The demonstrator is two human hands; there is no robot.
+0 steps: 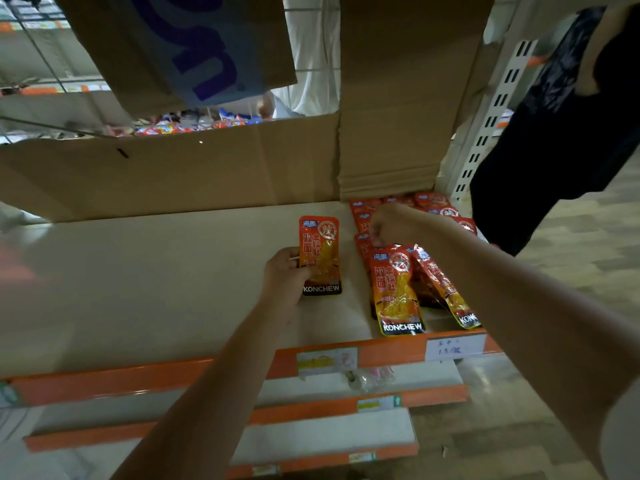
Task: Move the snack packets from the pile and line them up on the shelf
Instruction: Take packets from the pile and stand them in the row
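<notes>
Holding one Konchew snack packet (320, 254) flat on the shelf (156, 278), left hand (285, 271) pinching its lower left edge, long axis running 12 to 6. Right hand (389, 225) curled into the pile (415, 258) just over at 3 o'clock, gripping something there by the look of it, can't tell which packet. Probably next one drops in alongside, same 12-to-6 orientation.

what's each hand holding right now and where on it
The left hand holds a single snack packet by its lower left edge. The right hand reaches into the pile; its grip there cannot be told.
</notes>
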